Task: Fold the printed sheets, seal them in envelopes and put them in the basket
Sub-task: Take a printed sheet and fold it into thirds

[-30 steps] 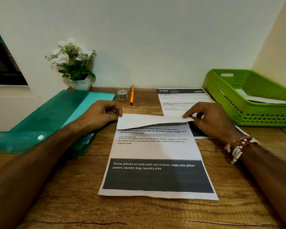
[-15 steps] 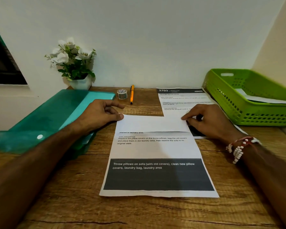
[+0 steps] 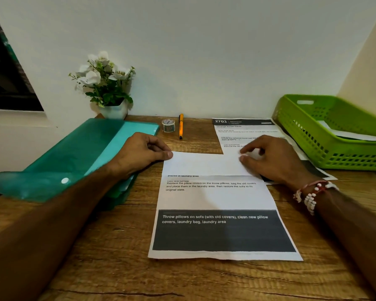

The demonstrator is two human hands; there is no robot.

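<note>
Printed sheet [image 3: 215,196], "Throw pillows on sofa", left hand [image 3: 139,153] fingers pinching fold, right hand [image 3: 274,159] fingers spread

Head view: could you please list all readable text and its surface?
Front sheet:
"placed in laundry area"
"TASK DESCRIPTION"
"Replace the pillow covers on the throw pillows, bag the old covers..." (paragraph continues)
"Throw pillows on sofa (with old covers), clean new pillow covers, laundry bag, laundry area"
Rear sheet: "2703"; rest blurred.
Tape roll: unreadable.

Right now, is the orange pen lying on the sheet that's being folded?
No, the orange pen lies on the wooden table beside the tape roll, clear of the printed sheet.
</note>
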